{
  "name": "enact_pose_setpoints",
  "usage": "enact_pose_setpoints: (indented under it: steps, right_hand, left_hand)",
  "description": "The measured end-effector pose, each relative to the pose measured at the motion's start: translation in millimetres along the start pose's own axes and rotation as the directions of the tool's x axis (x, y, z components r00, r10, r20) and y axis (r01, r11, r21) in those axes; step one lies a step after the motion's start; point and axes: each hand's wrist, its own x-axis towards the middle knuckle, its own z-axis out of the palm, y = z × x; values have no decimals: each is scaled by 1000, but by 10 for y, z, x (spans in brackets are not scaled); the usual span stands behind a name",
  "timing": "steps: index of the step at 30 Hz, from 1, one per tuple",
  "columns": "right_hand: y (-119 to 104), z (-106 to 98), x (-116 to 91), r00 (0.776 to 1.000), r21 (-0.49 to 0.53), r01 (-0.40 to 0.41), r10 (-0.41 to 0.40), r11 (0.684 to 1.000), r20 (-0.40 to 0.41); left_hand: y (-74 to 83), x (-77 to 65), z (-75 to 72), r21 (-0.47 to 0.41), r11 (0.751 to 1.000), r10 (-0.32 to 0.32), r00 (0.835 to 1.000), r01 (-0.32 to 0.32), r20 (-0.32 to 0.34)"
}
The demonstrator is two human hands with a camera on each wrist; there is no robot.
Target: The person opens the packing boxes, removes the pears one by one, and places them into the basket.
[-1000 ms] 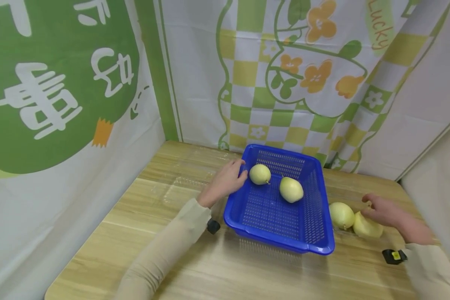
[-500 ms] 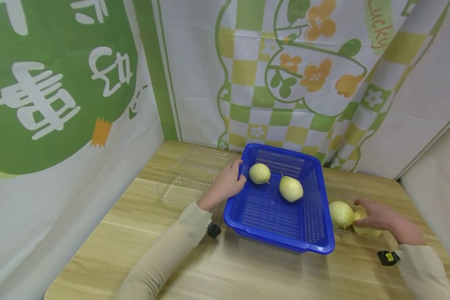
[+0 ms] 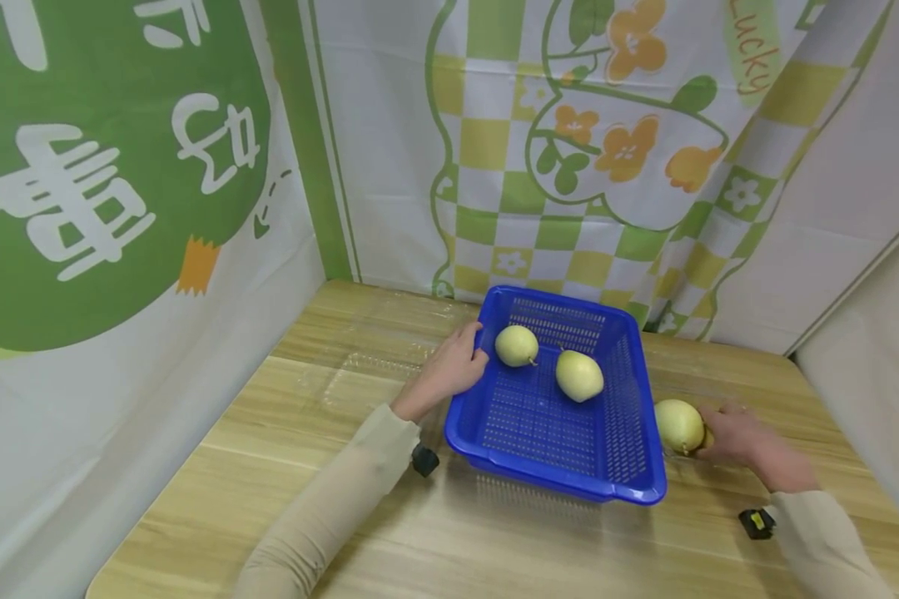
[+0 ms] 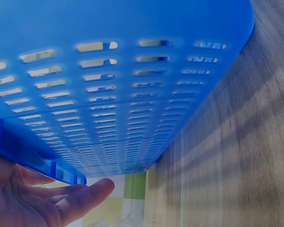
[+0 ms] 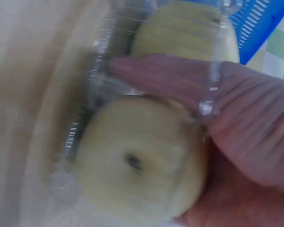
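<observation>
A blue slotted plastic basket point(image 3: 543, 441) stands on the table with a yellow-green pear point(image 3: 516, 346) and another pear point(image 3: 579, 376) inside. At its left side my left hand point(image 3: 449, 366) holds the rim. In the left wrist view the fingers point(image 4: 85, 201) lie under the rim, beside the slotted wall. Right of the basket, my right hand point(image 3: 742, 441) grips a pear point(image 5: 132, 161), mostly hidden by the hand in the head view. The thumb lies between it and a neighbouring pear point(image 3: 678, 426). Both sit in a clear plastic container point(image 5: 72, 137).
Clear plastic packaging point(image 3: 367, 374) lies on the wooden table point(image 3: 217, 491) left of the basket. A printed cloth point(image 3: 509, 191) hangs behind the table, with white cloth at both sides.
My right hand has moved left and down over the right pear and closed round it, covering most of it. The left hand stays at the basket's rim.
</observation>
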Motion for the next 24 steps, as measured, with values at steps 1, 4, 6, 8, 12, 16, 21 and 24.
enact_pose_setpoints:
  steps: [1, 4, 6, 8, 12, 16, 21, 24]
  right_hand:
    - [0, 16, 6, 1000, -7, 7, -7, 1000, -12]
    - [0, 57, 21, 998, -30, 31, -32, 999, -54]
    - [1, 75, 23, 997, -36, 28, -30, 999, -67]
    - [0, 85, 21, 997, -41, 21, -24, 999, -74]
    - [-13, 90, 15, 996, -43, 19, -23, 999, -91]
    - [-29, 95, 14, 993, -51, 40, -45, 998, -108]
    - [-17, 91, 21, 988, -53, 69, -76, 996, -137]
    - [0, 86, 29, 985, -53, 80, -87, 995, -151]
  left_hand:
    - [-3, -1, -3, -4, 1000, -3, 1000, 3, 2]
    - [-4, -7, -9, -15, 1000, -9, 1000, 9, 8]
    - [-1, -11, -13, -22, 1000, -16, 1000, 16, 17]
    - [2, -10, -12, -22, 1000, -18, 1000, 18, 22]
    - [3, -7, -13, -15, 1000, -13, 1000, 14, 28]
    - [5, -10, -20, -6, 1000, -10, 999, 10, 31]
    - [14, -16, -24, -2, 1000, -22, 999, 22, 39]
    - [16, -23, -27, -2, 1000, -24, 999, 24, 38]
